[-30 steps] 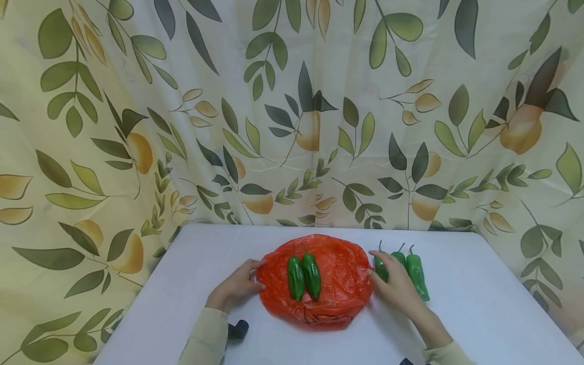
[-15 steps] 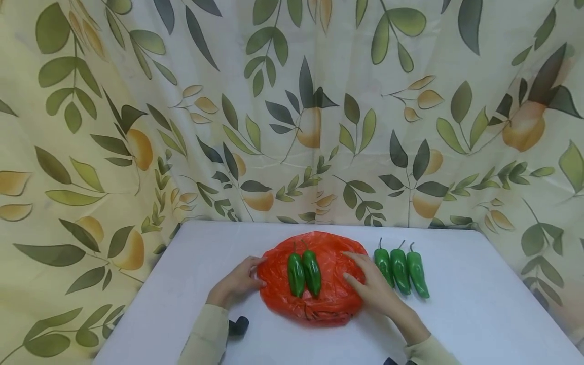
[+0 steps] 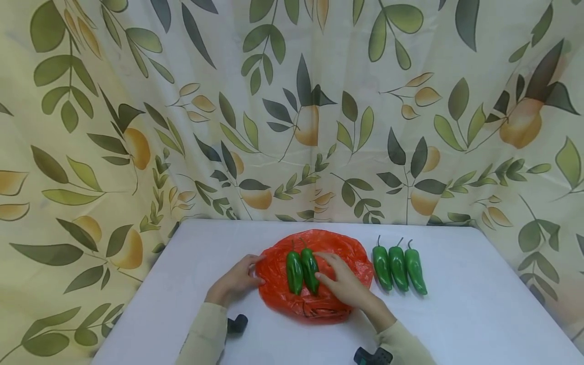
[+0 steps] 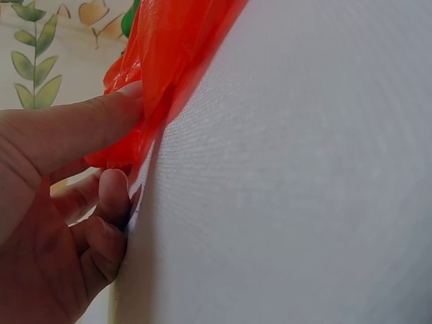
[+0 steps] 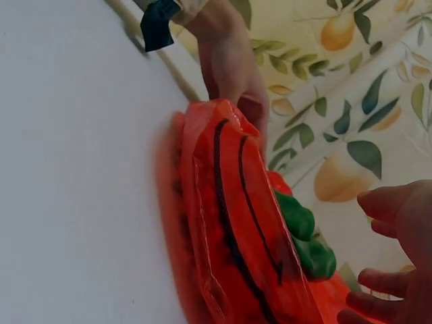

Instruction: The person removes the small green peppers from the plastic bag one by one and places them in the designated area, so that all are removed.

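Note:
Two green chili peppers (image 3: 302, 271) lie side by side on a crinkled, roundish red plastic bag (image 3: 349, 256). At the bag's left edge my left hand (image 3: 234, 280) holds the plastic; in the left wrist view its thumb (image 4: 101, 128) lies on the red film with the other fingers curled below. My right hand (image 3: 343, 281) is over the bag's right half, thumb and fingers spread, fingertips close beside the right-hand pepper. Whether they touch it is unclear in the head view. The right wrist view shows those fingers (image 5: 385, 283) apart from the peppers (image 5: 304, 236).
Several more things stand around: three green chili peppers (image 3: 398, 267) in a row right of the bag on the white table (image 3: 461, 299), and a leaf-and-fruit patterned curtain (image 3: 292, 126) behind the table. Black cords (image 5: 229, 223) run along the bag's near side.
My right hand has moved left from beside the three peppers at the right, across the bag, to the pair of peppers. The left hand has stayed at the bag's left edge.

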A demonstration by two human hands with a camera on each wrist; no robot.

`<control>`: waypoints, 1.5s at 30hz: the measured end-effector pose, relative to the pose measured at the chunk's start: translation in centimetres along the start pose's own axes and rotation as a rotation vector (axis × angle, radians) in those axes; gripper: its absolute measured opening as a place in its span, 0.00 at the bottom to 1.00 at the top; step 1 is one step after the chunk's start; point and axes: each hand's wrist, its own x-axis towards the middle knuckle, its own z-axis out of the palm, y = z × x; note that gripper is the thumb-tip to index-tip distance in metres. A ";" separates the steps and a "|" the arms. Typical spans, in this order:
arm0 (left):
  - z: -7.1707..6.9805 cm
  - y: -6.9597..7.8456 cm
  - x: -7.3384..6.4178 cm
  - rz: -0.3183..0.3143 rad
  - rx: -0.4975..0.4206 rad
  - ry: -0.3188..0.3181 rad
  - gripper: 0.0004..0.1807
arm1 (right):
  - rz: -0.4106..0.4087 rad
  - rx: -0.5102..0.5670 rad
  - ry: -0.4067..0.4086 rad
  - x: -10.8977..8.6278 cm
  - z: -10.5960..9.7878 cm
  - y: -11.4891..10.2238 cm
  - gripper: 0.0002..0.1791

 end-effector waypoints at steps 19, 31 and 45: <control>0.0 0.1 -0.2 -0.028 -0.020 0.006 0.37 | 0.028 -0.026 -0.026 0.8 1.9 0.5 0.28; -0.1 -0.1 -0.1 -0.025 -0.020 0.009 0.37 | 0.027 -0.034 -0.050 0.6 2.4 0.6 0.29; 0.0 -0.6 0.3 -0.026 -0.016 0.012 0.37 | 0.037 -0.047 -0.074 0.5 2.4 0.7 0.27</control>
